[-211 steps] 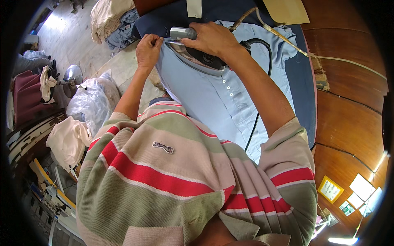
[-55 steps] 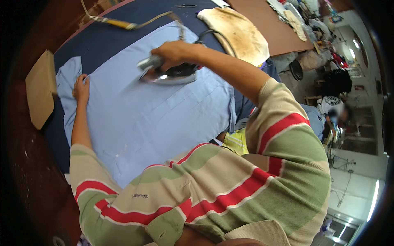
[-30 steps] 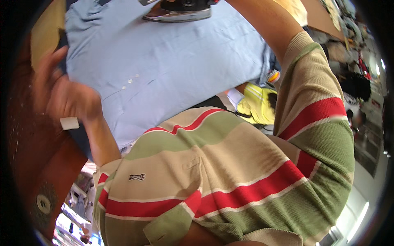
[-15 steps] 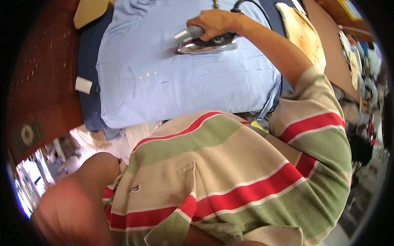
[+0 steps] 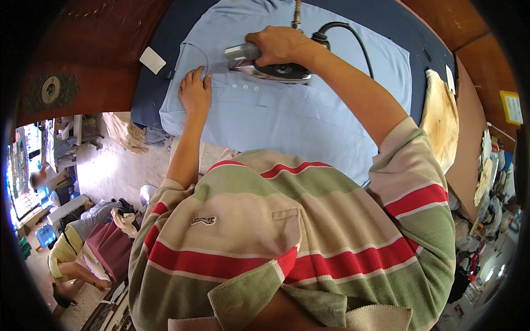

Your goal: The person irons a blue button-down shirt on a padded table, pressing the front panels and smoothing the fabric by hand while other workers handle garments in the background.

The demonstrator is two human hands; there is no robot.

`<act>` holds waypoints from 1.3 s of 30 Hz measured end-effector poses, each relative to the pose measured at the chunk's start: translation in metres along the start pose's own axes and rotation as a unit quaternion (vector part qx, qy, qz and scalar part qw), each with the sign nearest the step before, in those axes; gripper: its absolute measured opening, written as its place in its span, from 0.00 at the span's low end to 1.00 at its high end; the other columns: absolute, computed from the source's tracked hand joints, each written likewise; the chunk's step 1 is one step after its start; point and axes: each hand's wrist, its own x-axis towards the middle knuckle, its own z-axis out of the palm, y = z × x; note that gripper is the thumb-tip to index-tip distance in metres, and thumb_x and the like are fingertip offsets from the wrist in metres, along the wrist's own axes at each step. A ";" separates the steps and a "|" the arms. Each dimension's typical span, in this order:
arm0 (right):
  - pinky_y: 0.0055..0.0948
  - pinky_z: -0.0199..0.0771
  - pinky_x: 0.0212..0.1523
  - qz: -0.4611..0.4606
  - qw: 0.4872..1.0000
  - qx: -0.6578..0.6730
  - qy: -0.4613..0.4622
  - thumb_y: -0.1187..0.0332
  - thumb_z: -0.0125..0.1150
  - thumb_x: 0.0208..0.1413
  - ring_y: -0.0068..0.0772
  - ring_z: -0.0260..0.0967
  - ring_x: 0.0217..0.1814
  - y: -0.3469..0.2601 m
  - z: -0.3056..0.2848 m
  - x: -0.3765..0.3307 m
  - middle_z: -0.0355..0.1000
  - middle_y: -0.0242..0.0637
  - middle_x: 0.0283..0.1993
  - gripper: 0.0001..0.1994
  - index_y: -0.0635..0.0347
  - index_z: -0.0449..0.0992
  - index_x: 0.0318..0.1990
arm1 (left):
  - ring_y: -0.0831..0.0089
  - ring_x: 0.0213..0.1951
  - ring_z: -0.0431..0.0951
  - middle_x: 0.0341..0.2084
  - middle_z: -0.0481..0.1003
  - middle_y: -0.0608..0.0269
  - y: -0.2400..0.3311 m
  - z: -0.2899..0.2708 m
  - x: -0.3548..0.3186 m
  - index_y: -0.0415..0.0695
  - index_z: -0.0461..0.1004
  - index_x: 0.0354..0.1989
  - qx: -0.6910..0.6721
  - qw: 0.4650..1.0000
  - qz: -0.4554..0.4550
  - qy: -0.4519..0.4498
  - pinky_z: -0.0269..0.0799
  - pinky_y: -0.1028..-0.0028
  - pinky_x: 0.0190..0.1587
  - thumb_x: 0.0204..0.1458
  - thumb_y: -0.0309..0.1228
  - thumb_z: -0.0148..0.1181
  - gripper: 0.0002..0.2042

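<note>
To your upper left rises a dark reddish-brown wooden panel (image 5: 105, 33), with a round metal fitting (image 5: 51, 89) set on a patterned plate (image 5: 69, 91). Lower in your view, a pale floor (image 5: 126, 182) stretches back, washed by a patch of white glare (image 5: 102, 163). At the far left you have a bright window (image 5: 23, 201) crossed by dark bars, and below it a blue container (image 5: 45, 236). Up on your right, a lighter wooden wall (image 5: 477, 47) stands near a yellow-bordered notice (image 5: 512, 107). A flat brown board (image 5: 465, 143) lies beside crowded clutter (image 5: 497, 204), too blurred to sort out. At your lower right, small white lights (image 5: 501, 270) gleam.
</note>
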 end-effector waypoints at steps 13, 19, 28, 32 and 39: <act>0.41 0.73 0.35 0.020 0.993 -0.010 -0.113 0.41 0.58 0.42 0.48 0.73 0.34 -0.024 -0.009 0.025 0.75 0.46 0.29 0.28 0.55 0.72 0.43 | 0.63 0.47 0.69 0.43 0.71 0.65 -0.001 -0.002 0.004 0.51 0.69 0.45 -0.025 1.000 -0.007 -0.010 0.60 0.60 0.48 0.51 0.40 0.53 0.15; 0.38 0.73 0.36 0.100 0.986 -0.019 -0.130 0.51 0.62 0.43 0.45 0.74 0.32 0.028 -0.015 -0.047 0.75 0.44 0.28 0.25 0.54 0.71 0.47 | 0.62 0.47 0.70 0.43 0.72 0.65 -0.017 0.003 0.012 0.52 0.69 0.46 -0.037 0.997 0.044 -0.055 0.61 0.60 0.46 0.51 0.41 0.52 0.15; 0.42 0.71 0.37 0.307 0.952 -0.002 0.004 0.54 0.63 0.37 0.50 0.72 0.36 0.074 -0.048 -0.068 0.74 0.49 0.31 0.21 0.56 0.73 0.38 | 0.60 0.46 0.70 0.44 0.71 0.64 -0.015 0.003 0.014 0.52 0.69 0.47 -0.050 0.995 0.072 -0.040 0.59 0.59 0.49 0.53 0.42 0.50 0.15; 0.41 0.70 0.39 0.288 0.956 -0.021 0.054 0.54 0.63 0.36 0.50 0.72 0.37 0.060 -0.048 -0.086 0.73 0.50 0.33 0.23 0.58 0.73 0.39 | 0.60 0.47 0.70 0.45 0.71 0.65 -0.022 0.014 0.014 0.53 0.69 0.49 -0.052 0.996 0.072 -0.022 0.59 0.57 0.50 0.52 0.43 0.50 0.16; 0.40 0.69 0.43 0.239 0.960 -0.068 0.125 0.53 0.64 0.36 0.51 0.71 0.40 -0.003 -0.042 -0.125 0.73 0.52 0.35 0.25 0.61 0.73 0.41 | 0.62 0.52 0.68 0.50 0.69 0.66 -0.032 0.016 0.030 0.54 0.65 0.54 -0.082 0.990 0.081 -0.084 0.57 0.55 0.53 0.53 0.48 0.46 0.22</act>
